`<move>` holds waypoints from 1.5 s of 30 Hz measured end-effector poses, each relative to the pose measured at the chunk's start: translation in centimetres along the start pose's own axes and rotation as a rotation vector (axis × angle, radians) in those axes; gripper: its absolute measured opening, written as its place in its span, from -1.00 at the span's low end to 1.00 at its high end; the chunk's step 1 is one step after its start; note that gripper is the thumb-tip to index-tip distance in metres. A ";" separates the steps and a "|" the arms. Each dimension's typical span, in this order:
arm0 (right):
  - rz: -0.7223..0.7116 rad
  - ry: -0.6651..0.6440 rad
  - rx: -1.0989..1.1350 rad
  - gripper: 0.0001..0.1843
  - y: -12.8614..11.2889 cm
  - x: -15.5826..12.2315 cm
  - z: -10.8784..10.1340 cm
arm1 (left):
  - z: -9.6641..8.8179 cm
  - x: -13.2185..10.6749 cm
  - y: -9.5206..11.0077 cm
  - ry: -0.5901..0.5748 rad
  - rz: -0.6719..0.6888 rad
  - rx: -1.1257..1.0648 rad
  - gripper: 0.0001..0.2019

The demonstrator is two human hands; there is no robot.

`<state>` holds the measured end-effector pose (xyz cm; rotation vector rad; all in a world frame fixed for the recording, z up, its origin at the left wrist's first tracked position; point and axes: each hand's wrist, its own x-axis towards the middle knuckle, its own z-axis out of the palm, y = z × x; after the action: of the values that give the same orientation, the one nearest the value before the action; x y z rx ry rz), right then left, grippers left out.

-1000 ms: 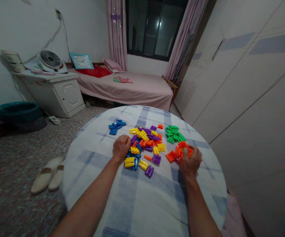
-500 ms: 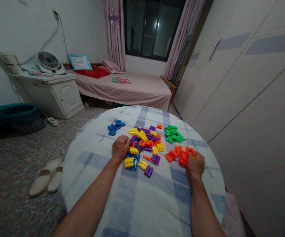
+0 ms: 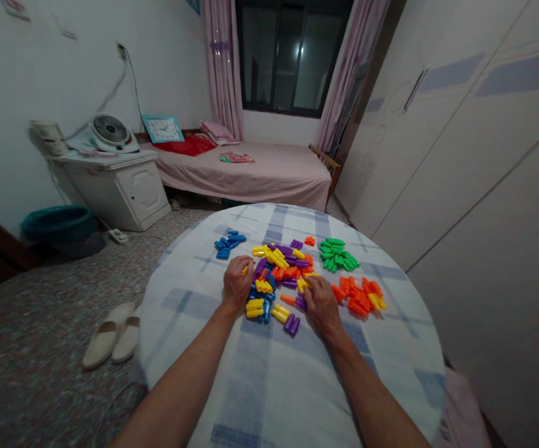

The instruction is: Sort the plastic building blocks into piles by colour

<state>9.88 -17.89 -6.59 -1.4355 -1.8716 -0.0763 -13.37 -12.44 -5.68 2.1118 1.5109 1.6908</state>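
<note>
We see the left hand at the left edge of a mixed heap of bullet-shaped plastic pieces, its fingers curled together around a small yellow piece that shows between them. The right hand leans over the heap's right side, fingers bent down with the tips at a yellow joined piece — we cannot tell whether they pinch it or only touch it. Between the two sets of fingers lies the heap itself, yellow, purple, orange and blue. Just left of the right fingers we see an orange piece, its end at a purple piece that the hand partly hides. Nearer to us than either hand's fingers, a yellow pair lies beside a purple pair. Beyond the left fingers we find a blue cluster; beyond the right fingers and to their right, a green pile. Farther right of those fingers lies an orange pile, with a yellow block at its right end. Beneath all the fingers we have a blue-and-white plaid tablecloth.
</note>
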 end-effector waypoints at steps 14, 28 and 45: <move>-0.055 -0.054 -0.142 -0.69 -0.2 0.1 0.6 | -4.4 2.0 1.6 -0.398 -0.169 0.016 -0.81; -0.044 -0.049 -0.114 -0.71 0.0 0.1 0.6 | -4.5 -3.5 1.2 -0.489 -0.172 0.071 -0.66; -0.040 -0.028 -0.108 -0.71 0.5 0.0 1.0 | -6.5 -3.4 2.5 -0.179 -0.231 -0.048 -0.83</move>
<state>9.83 -17.23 -7.48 -1.4785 -1.9447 -0.1796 -16.51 -19.32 -4.10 1.9200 1.5729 1.4068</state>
